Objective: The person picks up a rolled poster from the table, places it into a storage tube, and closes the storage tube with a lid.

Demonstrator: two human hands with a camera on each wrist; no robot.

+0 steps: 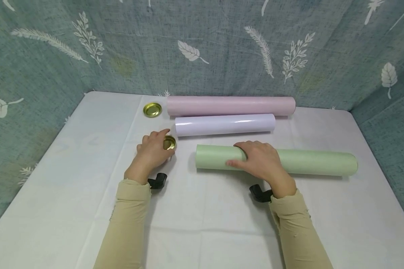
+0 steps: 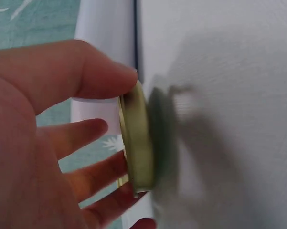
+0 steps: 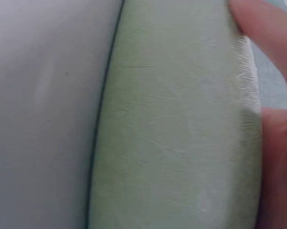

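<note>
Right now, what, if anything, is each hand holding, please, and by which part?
The left hand pinches a gold lid by its rim; the right hand grips the green roll, left of its middle.

Head view looks forward-down from up there. Wrist views are way closer: left shares its gold lid (image 2: 138,138), right its green roll (image 3: 176,124).

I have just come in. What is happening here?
A person's left hand pinches a gold cap, while the right hand grips a green roll lying on the white table. The held cap is apart from the green roll. Beyond it lie a pale glossy roll and a pink roll, with a second gold cap near the pink roll's left end.
</note>
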